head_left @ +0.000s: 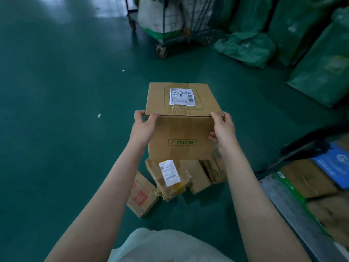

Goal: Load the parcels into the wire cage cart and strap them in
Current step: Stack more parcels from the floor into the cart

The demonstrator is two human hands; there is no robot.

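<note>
Head view. Gripping a taped cardboard box (181, 129) at both near top corners. Left hand (143, 127) on the left corner, thumb over the top edge and fingers (138, 115) curled round the side. Right hand (223, 129) mirrored on the right corner, wrapped onto the side face. Both sets of fingers closed on the box, holding nothing else. Shipping label (182, 97) facing up, box level and seemingly raised above a small heap of flatter parcels (170, 178) on the green floor (56, 110).

Farther off, at the top of the view, a wheeled wire cage cart (181, 39) already filled with white sacks (160, 14). To the right, slumped green sacks (245, 46). At the lower right, a metal edge (283, 205) with more cartons (309, 178) beyond it; impossible to say whether part of the cart to be loaded.

Judged as the carry-and-place step for one parcel, with most of the loading and all of the strapping yet to come. To do it well:

- Slide the palms lower, under the bottom corners, before moving off, to avoid hanging the weight on tape and flaps.
- Keep the box level and close to the body.
- Step round the heap on the floor, not over it.
- Set the box flat and low against a cage wall, saving the thin parcels for the gaps.
- Leave room across the front for the strap.
</note>
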